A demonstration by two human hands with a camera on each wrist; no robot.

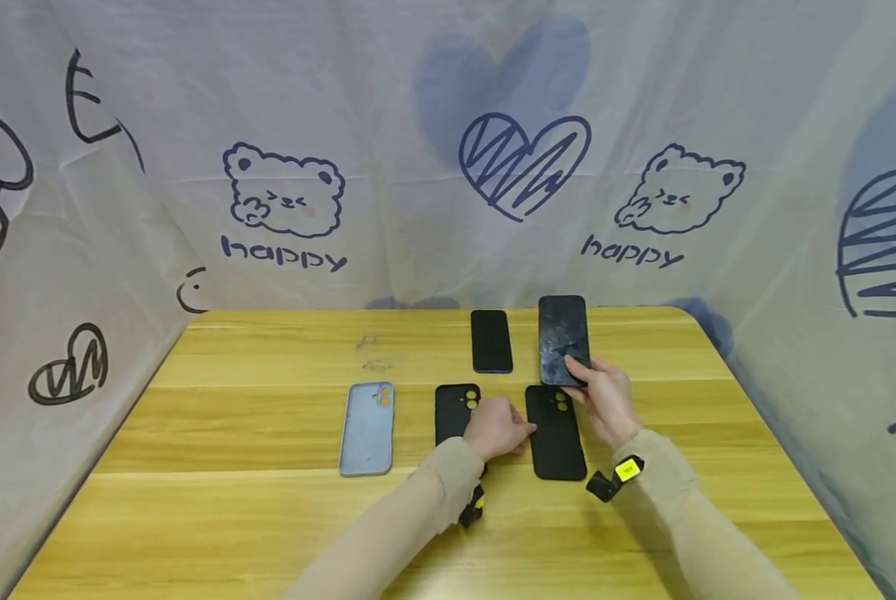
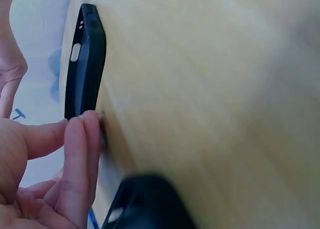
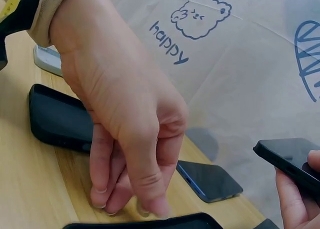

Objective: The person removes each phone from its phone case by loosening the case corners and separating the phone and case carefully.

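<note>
My left hand (image 1: 498, 427) reaches across to the left edge of the right-hand black phone case (image 1: 556, 437). In the left wrist view, its thumb and fingers pinch at the edge of this phone case (image 2: 90, 64). The case lies with its hollow side up and camera cutouts at the far end. My right hand (image 1: 608, 402) grips the lower end of a dark smartphone (image 1: 563, 333), thumb on its smudged face, raised just beyond that case. The right wrist view shows this smartphone (image 3: 287, 156) at the right border, partly cut off.
Another black phone case (image 1: 455, 408) lies partly hidden by my left hand. A pale blue phone case (image 1: 366, 429) is farther left. A second dark smartphone (image 1: 491, 342) lies toward the back of the wooden table (image 1: 230, 433). Cloth walls (image 1: 395, 208) with drawings surround it.
</note>
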